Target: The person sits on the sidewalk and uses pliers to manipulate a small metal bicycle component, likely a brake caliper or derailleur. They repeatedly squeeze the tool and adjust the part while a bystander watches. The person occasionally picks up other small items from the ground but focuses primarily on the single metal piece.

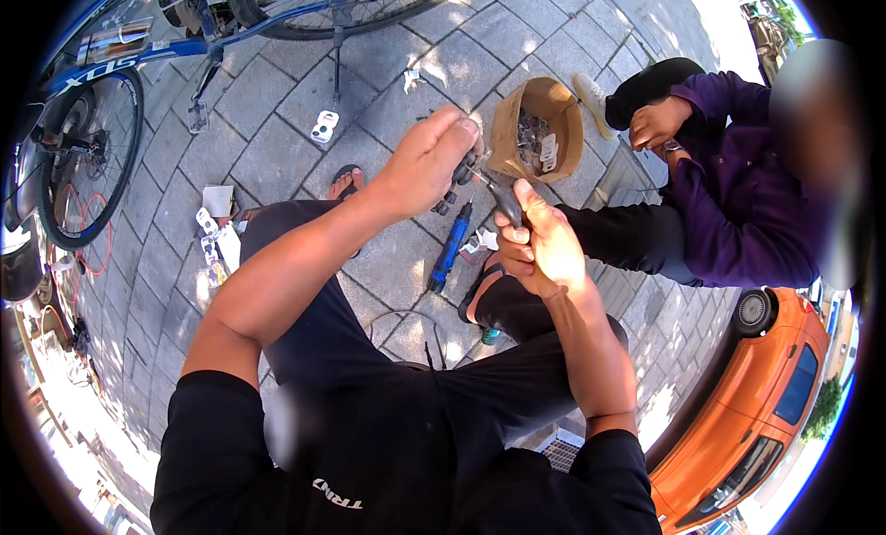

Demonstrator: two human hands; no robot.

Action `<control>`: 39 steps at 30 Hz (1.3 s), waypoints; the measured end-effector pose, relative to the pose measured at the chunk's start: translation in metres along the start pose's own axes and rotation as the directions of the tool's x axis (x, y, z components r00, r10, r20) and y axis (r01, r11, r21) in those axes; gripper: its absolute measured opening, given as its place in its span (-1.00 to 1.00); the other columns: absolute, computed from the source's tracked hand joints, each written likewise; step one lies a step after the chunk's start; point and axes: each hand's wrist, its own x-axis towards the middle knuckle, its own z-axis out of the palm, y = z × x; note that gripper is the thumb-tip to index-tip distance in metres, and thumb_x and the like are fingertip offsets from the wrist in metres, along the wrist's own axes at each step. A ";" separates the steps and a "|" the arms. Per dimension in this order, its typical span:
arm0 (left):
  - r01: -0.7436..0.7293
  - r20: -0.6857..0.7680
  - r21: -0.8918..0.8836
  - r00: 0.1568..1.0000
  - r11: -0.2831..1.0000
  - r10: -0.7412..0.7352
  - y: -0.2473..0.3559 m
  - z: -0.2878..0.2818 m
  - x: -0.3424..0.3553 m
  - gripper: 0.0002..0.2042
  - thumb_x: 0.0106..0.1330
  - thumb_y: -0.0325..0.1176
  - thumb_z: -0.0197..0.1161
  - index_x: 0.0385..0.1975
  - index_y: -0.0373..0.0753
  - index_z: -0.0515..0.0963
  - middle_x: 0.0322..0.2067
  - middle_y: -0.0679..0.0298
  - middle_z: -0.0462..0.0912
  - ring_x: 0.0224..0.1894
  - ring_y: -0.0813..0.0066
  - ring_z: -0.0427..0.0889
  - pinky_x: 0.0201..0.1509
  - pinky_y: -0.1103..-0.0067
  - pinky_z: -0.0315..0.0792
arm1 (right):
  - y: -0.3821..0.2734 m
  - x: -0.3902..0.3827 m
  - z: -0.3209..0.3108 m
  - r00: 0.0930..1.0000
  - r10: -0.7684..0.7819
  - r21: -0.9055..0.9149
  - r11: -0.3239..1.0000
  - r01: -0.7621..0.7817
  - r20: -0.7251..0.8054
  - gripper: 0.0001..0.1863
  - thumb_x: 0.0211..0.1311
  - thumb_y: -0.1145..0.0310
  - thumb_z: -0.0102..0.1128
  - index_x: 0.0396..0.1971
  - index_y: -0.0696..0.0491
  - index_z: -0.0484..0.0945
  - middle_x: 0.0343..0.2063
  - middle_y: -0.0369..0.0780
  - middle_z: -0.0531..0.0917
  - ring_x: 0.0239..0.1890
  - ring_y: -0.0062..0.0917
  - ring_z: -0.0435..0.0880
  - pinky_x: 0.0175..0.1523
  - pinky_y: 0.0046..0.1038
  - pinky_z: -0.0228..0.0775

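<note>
My left hand (429, 161) is closed, thumb pressed over its fingers, around a small dark metal part (465, 170) whose kind I cannot make out. My right hand (546, 247) grips a screwdriver by its dark handle (506, 205). The thin shaft points up and left, and its tip meets the part or lies close to it; the exact contact is too small to see. Below both hands, a blue and black pen-shaped tool (450, 249) lies on the paving, with white crumpled scraps (480, 242) beside it.
Beyond my hands stands an open cardboard box (505, 133) with small metal pieces inside. A person in purple (738, 184) sits at the right, hands together. A blue bicycle (171, 50) is at the upper left. White packages (323, 127) lie on the paving. An orange car (766, 387) stands lower right.
</note>
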 end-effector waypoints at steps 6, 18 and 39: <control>0.232 -0.077 -0.272 0.962 0.934 -0.261 0.018 -0.004 0.008 -0.68 0.61 -0.08 0.02 -0.22 -0.22 0.52 -0.47 0.23 0.60 -0.49 0.49 0.67 -0.59 0.59 0.37 | 0.000 0.010 -0.019 0.707 -0.705 -0.672 0.495 0.551 0.061 -0.64 0.49 0.17 0.30 -0.31 0.20 0.56 -0.58 -0.28 0.54 -0.62 -0.61 0.44 -0.50 -0.52 0.27; 0.471 0.091 -0.511 0.862 0.719 -0.500 0.016 0.002 -0.001 -0.72 0.55 -0.05 0.10 -0.24 -0.11 0.55 -0.48 0.24 0.69 -0.55 0.47 0.65 -0.67 0.60 0.20 | 0.033 0.023 -0.004 0.553 -0.739 -0.620 0.236 0.748 0.385 -0.69 0.35 0.66 0.12 0.06 0.23 0.61 -0.23 -0.18 0.65 -0.32 -0.59 0.66 -0.17 -0.52 0.54; 0.345 0.107 -0.682 0.919 0.644 -0.379 0.019 -0.005 0.015 -0.61 0.56 0.06 0.05 -0.21 -0.18 0.53 -0.44 0.15 0.67 -0.52 0.34 0.67 -0.70 0.57 0.21 | -0.015 0.016 -0.006 0.769 -0.625 0.020 0.777 0.629 0.134 -0.73 0.52 0.40 0.23 0.06 0.26 0.57 -0.17 -0.11 0.74 -0.35 -0.43 0.79 -0.32 -0.42 0.71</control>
